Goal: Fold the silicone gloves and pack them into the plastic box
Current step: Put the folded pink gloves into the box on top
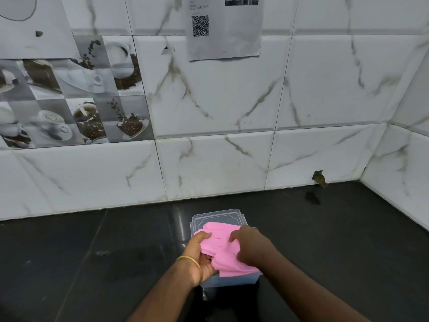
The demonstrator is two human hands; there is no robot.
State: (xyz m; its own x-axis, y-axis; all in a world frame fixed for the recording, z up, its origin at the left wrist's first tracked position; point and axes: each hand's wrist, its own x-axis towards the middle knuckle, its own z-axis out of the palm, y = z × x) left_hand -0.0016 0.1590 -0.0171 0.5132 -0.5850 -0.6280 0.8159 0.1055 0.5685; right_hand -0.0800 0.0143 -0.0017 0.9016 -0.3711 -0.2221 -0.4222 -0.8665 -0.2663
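Note:
Pink silicone gloves (220, 242) lie bunched on top of a clear plastic box (218, 217) on the dark counter. The gloves' fingers point toward the wall and the cuffs hang over the box's near edge. My left hand (200, 259), with a gold bangle at the wrist, grips the gloves' left side, thumb on top. My right hand (249, 245) holds the gloves from the right with curled fingers. Both hands hide most of the box's near half.
The black counter (116, 252) runs left and right of the box. A white marbled tile wall (232, 159) stands close behind, and a side wall meets it at the right. A printed sheet with a QR code (224, 26) hangs on the wall.

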